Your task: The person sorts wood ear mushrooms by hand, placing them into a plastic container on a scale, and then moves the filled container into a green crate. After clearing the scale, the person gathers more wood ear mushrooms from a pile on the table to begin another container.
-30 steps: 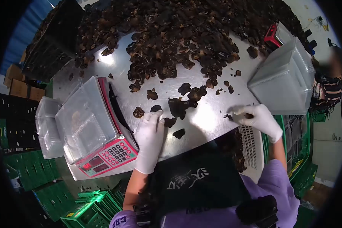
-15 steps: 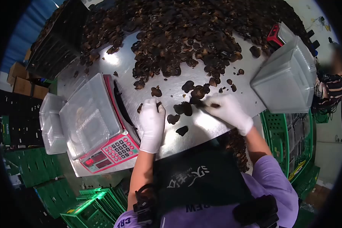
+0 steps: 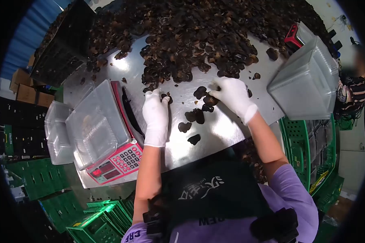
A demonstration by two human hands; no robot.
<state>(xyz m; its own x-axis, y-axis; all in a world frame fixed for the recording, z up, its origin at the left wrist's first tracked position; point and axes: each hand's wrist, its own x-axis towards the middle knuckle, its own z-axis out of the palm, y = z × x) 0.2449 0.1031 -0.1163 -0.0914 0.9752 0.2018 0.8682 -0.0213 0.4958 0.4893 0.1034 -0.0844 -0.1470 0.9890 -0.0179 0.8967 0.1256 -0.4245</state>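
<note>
On the shiny metal table (image 3: 227, 129) lies a big heap of dark brown, fungus-like pieces (image 3: 190, 44). My left hand (image 3: 155, 115), in a white glove, is at the heap's near left edge, its fingertips closed around a dark piece (image 3: 166, 98). My right hand (image 3: 234, 96), gloved too, reaches in from the right with thumb and fingers on a brown piece (image 3: 210, 100). Loose pieces (image 3: 195, 116) lie between the hands, and a single one (image 3: 194, 139) is nearer the table's front edge.
At left, clear plastic trays (image 3: 96, 125) rest on a red-and-white scale (image 3: 125, 160). Stacked clear containers (image 3: 304, 83) stand at right, before another red device (image 3: 293, 36). Green crates (image 3: 296, 139) are beside the table. Another person (image 3: 353, 95) is at the far right.
Both hands have moved farther up the table, toward the heap. My right hand has shifted from the lower loose pieces to a brown piece above them.
</note>
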